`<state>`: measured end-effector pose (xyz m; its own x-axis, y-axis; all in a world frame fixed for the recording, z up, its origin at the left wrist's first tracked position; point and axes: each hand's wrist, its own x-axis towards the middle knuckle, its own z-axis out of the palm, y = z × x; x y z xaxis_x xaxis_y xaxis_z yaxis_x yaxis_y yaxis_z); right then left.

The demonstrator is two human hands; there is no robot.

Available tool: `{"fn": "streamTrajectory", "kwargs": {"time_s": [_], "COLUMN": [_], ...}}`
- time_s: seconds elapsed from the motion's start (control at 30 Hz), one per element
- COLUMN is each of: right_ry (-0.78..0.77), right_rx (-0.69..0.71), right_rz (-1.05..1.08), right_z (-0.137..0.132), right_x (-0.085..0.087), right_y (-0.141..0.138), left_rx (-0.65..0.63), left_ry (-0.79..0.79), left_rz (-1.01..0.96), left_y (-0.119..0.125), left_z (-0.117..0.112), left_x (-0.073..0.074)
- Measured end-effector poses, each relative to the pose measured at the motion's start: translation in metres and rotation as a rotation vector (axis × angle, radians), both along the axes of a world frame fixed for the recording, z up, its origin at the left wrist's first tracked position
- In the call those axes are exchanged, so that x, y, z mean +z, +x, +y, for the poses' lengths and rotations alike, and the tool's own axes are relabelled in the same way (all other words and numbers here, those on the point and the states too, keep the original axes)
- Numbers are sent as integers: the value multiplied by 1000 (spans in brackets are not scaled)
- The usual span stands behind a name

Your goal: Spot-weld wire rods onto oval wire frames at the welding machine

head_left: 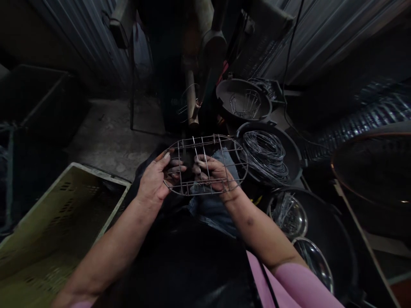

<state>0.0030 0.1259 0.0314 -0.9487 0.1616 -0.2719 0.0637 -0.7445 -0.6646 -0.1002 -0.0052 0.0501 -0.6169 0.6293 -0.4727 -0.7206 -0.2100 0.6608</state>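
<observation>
An oval wire rack (205, 182) with crossing wires is held up above my lap, between both hands. My left hand (157, 175) closes on its left end, thumb on top and fingers curled beneath the wires. Under and behind the grid, my right hand (215, 171) has thumb and forefinger pinched together at one of the inner wires. Part of that hand is seen through the grid. Beyond the rack stands an upright machine with a metal post (192, 98) whose tip points down.
Left of me stands a yellow plastic crate (61, 201). On the right, a dark pan holds coiled wire (266, 156), another pan (221, 92) holds a wire frame (245, 104), and a large pan (337, 239) carries two shiny bowls (290, 214) with small wire pieces. A cable (285, 85) hangs behind.
</observation>
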Motion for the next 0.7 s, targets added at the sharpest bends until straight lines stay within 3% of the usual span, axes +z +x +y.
{"fn": "streamTrajectory", "kwargs": {"time_s": [0.2, 0.7], "right_ry": [-22, -68], "right_rx": [-4, -55], "right_rz": [44, -9], "right_z": [-4, 0], "right_x": [3, -11], "right_y": [0, -9], "left_rx": [-11, 35], "left_ry": [-2, -71], "left_rz": [2, 51], "left_y": [1, -11], "left_z": [0, 12], "left_x": [2, 7]}}
